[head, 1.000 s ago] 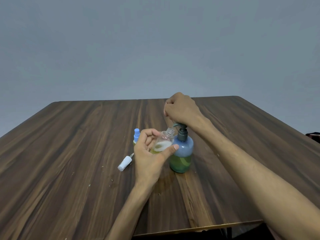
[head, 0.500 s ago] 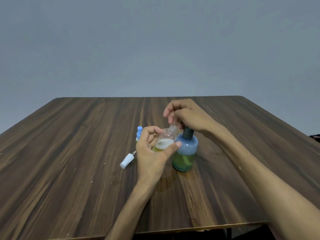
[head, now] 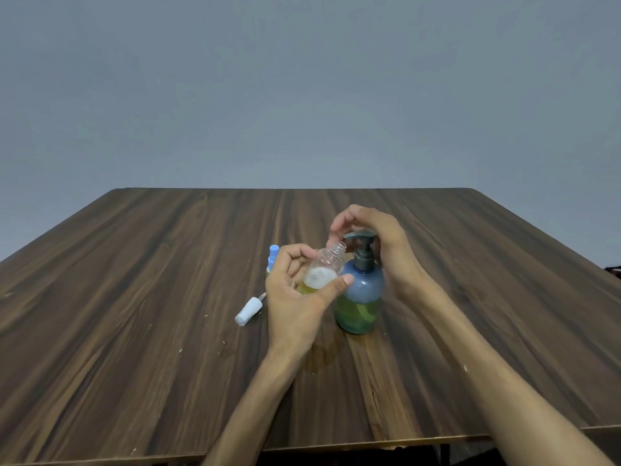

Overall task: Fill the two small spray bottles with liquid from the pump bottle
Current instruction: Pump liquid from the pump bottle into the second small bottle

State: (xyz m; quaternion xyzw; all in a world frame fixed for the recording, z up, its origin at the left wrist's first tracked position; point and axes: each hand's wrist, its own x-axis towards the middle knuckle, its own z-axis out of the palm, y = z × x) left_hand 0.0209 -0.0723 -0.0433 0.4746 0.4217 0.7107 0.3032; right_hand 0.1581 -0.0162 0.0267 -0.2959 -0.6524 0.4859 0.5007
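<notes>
**Second bottle part-filled, first one capped**

From my remote seat I read the bench (head: 134,297) left to right. A loose white spray cap (head: 248,311) lies on its side, its dip tube aimed up and to the right toward the hands. Just beyond it stands the blue-capped spray bottle (head: 273,257), upright and closed, mostly hidden; I judge that one done.

The left hand (head: 295,297) grasps the open spray bottle (head: 324,269), fingers (head: 336,285) curled round its body. Its long axis tilts, mouth up and right toward the pump spout. Yellow liquid topped with foam fills only the lower part, so more pumping is needed, then capping.

The pump bottle (head: 359,294) stands upright, spout pointing left over the open mouth. The right hand (head: 379,240) arches over the pump head, fingers relaxed, grasping nothing I can see.
</notes>
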